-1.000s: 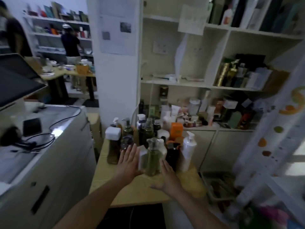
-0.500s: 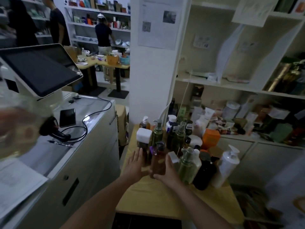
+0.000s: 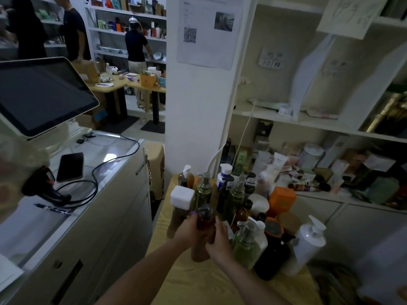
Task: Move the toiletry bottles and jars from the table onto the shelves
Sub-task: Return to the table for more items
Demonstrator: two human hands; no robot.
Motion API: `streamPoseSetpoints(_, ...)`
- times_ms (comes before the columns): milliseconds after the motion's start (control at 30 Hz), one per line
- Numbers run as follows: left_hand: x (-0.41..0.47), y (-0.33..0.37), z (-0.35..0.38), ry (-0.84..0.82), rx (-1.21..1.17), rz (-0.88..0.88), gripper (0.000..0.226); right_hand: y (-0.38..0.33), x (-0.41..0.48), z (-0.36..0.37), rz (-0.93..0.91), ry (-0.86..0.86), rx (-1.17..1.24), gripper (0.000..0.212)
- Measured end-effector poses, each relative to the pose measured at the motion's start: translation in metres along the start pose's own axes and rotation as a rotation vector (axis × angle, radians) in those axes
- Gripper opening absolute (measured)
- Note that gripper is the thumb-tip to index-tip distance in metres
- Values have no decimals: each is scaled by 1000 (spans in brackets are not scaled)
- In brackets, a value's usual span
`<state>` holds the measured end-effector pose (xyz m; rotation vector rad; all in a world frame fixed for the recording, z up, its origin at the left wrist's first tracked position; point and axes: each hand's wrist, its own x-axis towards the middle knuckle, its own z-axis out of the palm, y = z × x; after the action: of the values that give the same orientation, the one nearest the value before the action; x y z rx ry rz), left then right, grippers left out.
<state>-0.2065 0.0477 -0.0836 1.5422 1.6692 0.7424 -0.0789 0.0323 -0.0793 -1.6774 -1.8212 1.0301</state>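
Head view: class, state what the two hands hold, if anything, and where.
Both hands, left hand and right hand, clasp the amber pump bottle around its body.

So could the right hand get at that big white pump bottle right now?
Probably not yet: the right hand is wrapped around the amber bottle, and a green pump bottle and dark bottle stand before the white pump bottle.

My left hand (image 3: 187,231) and right hand (image 3: 219,239) cover the middle of the amber bottle (image 3: 204,219), so I can't read its label or tell if its base touches the table (image 3: 198,282). At nine o'clock a blurred pale shape (image 3: 15,172) is cut by the frame's edge. At three o'clock the shelf clutter (image 3: 319,172) is too dim to sort.
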Motion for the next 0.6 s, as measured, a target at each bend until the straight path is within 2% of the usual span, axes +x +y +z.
streamPoseSetpoints(233, -2, -2, 2, 37, -99, -30, 49, -1, 0, 1, 46, -1, 13, 85)
streamPoseSetpoints(400, -30, -8, -17, 46, -163, -60, 34, 2, -17, 11, 49, -35, 110, 78)
streamPoseSetpoints(533, -64, -11, -30, 41, -351, -92, 27, 14, -47, 17, 61, -191, 123, 56)
streamPoseSetpoints(600, -77, -9, -35, 10, -400, -88, 24, 26, -63, 21, 143, -259, 195, 67)
